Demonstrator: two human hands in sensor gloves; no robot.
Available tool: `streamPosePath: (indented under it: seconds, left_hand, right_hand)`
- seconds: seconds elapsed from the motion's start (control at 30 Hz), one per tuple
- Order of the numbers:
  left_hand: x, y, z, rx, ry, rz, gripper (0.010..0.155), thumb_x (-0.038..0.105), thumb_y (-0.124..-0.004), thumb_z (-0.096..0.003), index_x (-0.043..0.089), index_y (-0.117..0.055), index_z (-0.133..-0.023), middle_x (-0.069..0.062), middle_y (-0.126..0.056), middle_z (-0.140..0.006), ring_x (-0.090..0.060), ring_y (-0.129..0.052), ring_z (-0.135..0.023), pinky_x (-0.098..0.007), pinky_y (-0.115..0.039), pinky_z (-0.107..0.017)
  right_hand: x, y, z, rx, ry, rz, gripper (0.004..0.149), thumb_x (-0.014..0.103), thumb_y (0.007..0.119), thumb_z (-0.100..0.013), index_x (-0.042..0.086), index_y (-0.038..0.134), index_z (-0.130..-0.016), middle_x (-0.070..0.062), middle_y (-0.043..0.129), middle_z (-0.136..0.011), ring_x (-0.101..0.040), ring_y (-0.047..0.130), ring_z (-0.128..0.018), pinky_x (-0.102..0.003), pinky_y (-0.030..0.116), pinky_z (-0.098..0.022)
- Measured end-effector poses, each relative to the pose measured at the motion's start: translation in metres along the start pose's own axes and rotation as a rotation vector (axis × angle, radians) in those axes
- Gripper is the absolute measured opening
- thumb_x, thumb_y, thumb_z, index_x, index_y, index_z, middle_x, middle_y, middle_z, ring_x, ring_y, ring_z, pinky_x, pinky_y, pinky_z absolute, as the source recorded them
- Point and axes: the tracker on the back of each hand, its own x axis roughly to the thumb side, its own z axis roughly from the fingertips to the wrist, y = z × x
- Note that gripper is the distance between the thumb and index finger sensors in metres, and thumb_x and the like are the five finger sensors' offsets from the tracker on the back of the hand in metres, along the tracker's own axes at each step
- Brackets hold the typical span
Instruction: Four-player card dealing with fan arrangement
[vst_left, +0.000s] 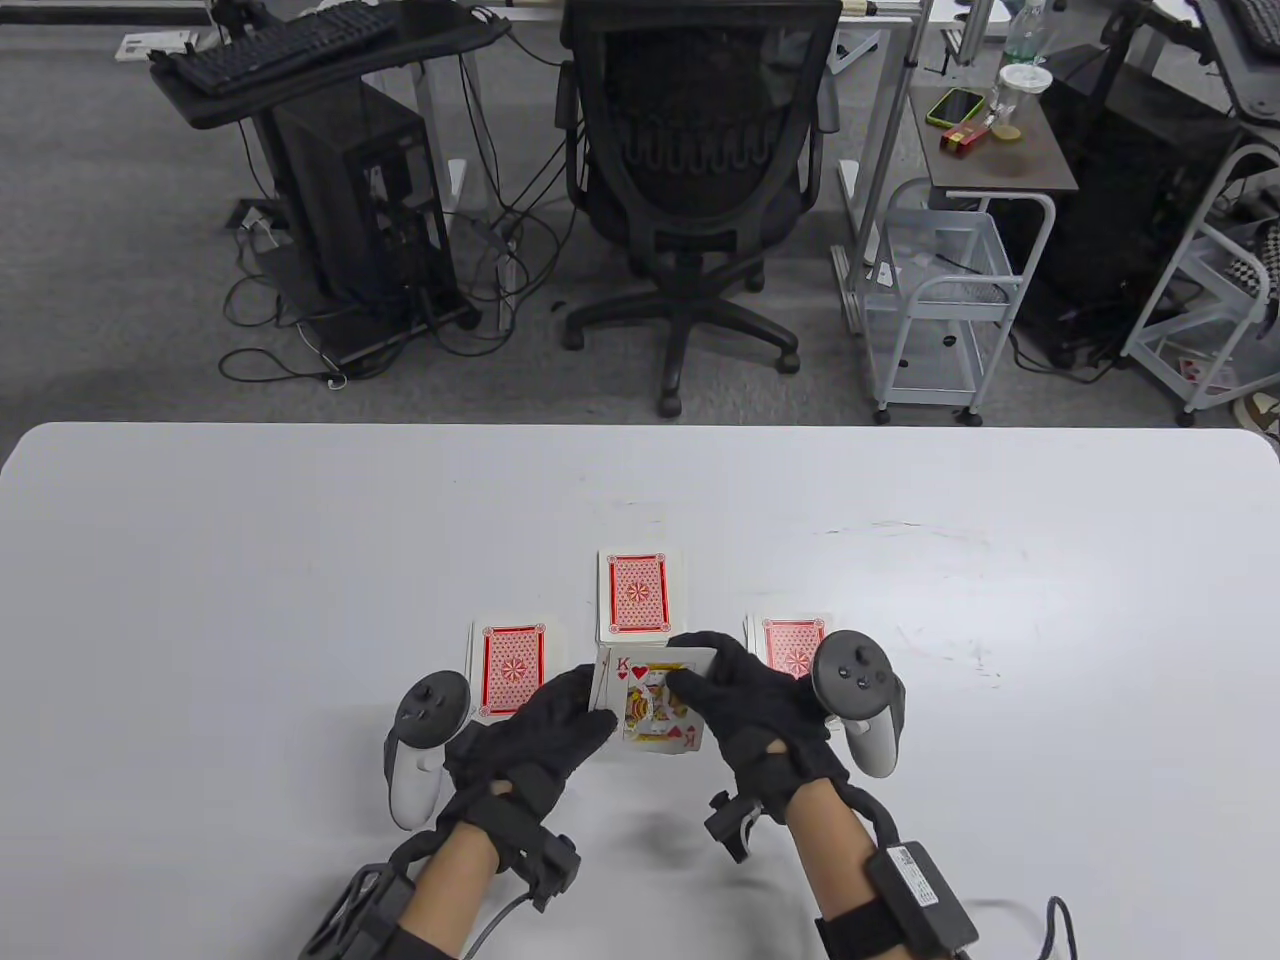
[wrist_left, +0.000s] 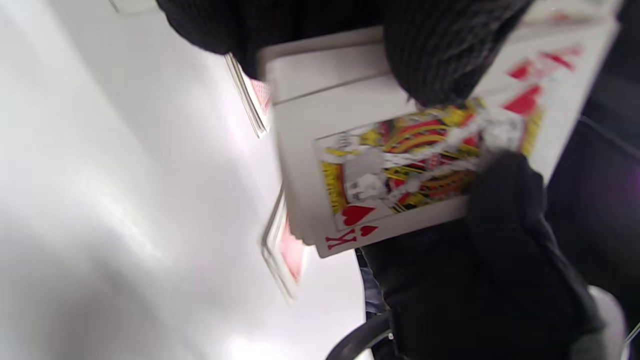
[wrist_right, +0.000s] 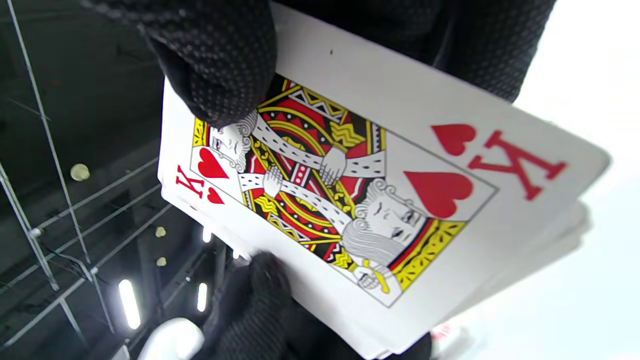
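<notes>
Held face-up over the tabletop (vst_left: 300, 560) at six o'clock, both left hand (vst_left: 540, 735) and right hand (vst_left: 745, 715) gripping the packet (vst_left: 652, 712); thin, slippery, bendable cards, likely best pinched by their edges.

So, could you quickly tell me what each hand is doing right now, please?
Left hand: holds the packet of cards, king of hearts face up.
Right hand: grips the same packet from the other side.

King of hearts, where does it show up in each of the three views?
Table view: king of hearts face up, bottom centre, held between the left hand and right hand.
Left wrist view: right of centre, blurred, index at its lower edge.
Right wrist view: fills the centre.
Shared landmark: the black gloved fingers gripping it.
</notes>
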Motion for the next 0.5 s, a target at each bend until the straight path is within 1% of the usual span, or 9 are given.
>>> streamPosePath:
  seconds: [0.1,0.13,0.2,0.27,0.3,0.33,0.4,0.43,0.5]
  left_hand:
    - [0.003,-0.008,-0.002,0.043,-0.017,-0.052,0.056,0.036,-0.083,-0.0528,0.034,-0.058,-0.103,0.008,-0.075,-0.103,-0.031,-0.075,-0.100,-0.050,-0.064,-0.074]
    - [0.002,-0.010,-0.002,0.069,-0.012,-0.063,0.050,0.033,-0.084,-0.0521,0.035,-0.065,-0.098,0.010,-0.080,-0.097,-0.029,-0.082,-0.096,-0.050,-0.068,-0.072]
    - [-0.001,-0.011,-0.003,0.090,-0.037,-0.064,0.046,0.033,-0.085,-0.0506,0.037,-0.070,-0.094,0.012,-0.084,-0.094,-0.026,-0.085,-0.094,-0.047,-0.071,-0.071]
    - [-0.007,-0.015,-0.005,0.058,0.002,-0.037,0.047,0.033,-0.084,-0.0517,0.037,-0.069,-0.095,0.011,-0.081,-0.098,-0.027,-0.079,-0.099,-0.048,-0.067,-0.073]
    - [-0.010,-0.016,-0.007,0.051,0.025,-0.044,0.050,0.032,-0.084,-0.0525,0.036,-0.064,-0.099,0.009,-0.076,-0.103,-0.029,-0.073,-0.102,-0.048,-0.063,-0.074]
    - [-0.016,-0.019,-0.009,0.042,0.069,-0.068,0.057,0.032,-0.083,-0.0528,0.035,-0.057,-0.103,0.008,-0.070,-0.107,-0.029,-0.068,-0.104,-0.049,-0.060,-0.075]
    - [-0.024,-0.023,-0.012,0.013,0.106,-0.057,0.066,0.032,-0.082,-0.0531,0.032,-0.044,-0.108,0.006,-0.061,-0.111,-0.032,-0.060,-0.107,-0.050,-0.055,-0.076]
    - [-0.026,-0.024,-0.012,0.016,0.108,-0.017,0.069,0.031,-0.081,-0.0537,0.030,-0.039,-0.108,0.007,-0.061,-0.111,-0.031,-0.060,-0.107,-0.049,-0.055,-0.076]
    - [-0.023,-0.023,-0.007,0.077,0.064,0.084,0.060,0.026,-0.079,-0.0543,0.034,-0.048,-0.105,0.011,-0.067,-0.107,-0.029,-0.060,-0.107,-0.050,-0.051,-0.077]
  right_hand:
    - [-0.008,0.016,0.002,0.034,0.018,0.011,0.043,0.024,0.080,-0.052,0.020,0.071,-0.094,-0.011,0.078,-0.091,-0.041,0.091,-0.079,-0.062,0.071,-0.055]
    - [-0.009,0.018,0.003,0.020,0.018,0.007,0.043,0.024,0.080,-0.052,0.022,0.071,-0.094,-0.012,0.075,-0.093,-0.042,0.089,-0.081,-0.063,0.070,-0.055]
    - [-0.008,0.017,0.004,-0.008,0.013,0.009,0.042,0.023,0.082,-0.051,0.023,0.074,-0.092,-0.013,0.074,-0.095,-0.043,0.087,-0.083,-0.063,0.069,-0.057]
    - [-0.016,0.017,0.006,0.018,0.033,-0.016,0.044,0.021,0.080,-0.053,0.017,0.070,-0.095,-0.017,0.064,-0.100,-0.048,0.076,-0.091,-0.066,0.061,-0.061]
    - [-0.020,0.019,0.006,0.017,0.056,-0.014,0.048,0.021,0.079,-0.054,0.012,0.064,-0.098,-0.021,0.058,-0.103,-0.053,0.068,-0.094,-0.069,0.055,-0.062]
    - [-0.028,0.021,0.006,0.040,0.111,0.009,0.059,0.024,0.080,-0.054,0.006,0.053,-0.103,-0.024,0.050,-0.105,-0.057,0.060,-0.095,-0.070,0.050,-0.062]
    - [-0.038,0.027,0.006,0.115,0.169,-0.032,0.067,0.024,0.077,-0.056,0.002,0.039,-0.106,-0.027,0.040,-0.106,-0.059,0.053,-0.097,-0.071,0.046,-0.063]
    - [-0.039,0.029,0.006,0.102,0.163,-0.087,0.065,0.022,0.075,-0.057,0.002,0.039,-0.106,-0.027,0.043,-0.104,-0.057,0.058,-0.095,-0.070,0.049,-0.062]
    - [-0.033,0.031,0.006,0.063,0.131,-0.145,0.051,0.014,0.073,-0.057,0.007,0.053,-0.102,-0.022,0.055,-0.102,-0.053,0.067,-0.092,-0.071,0.047,-0.062]
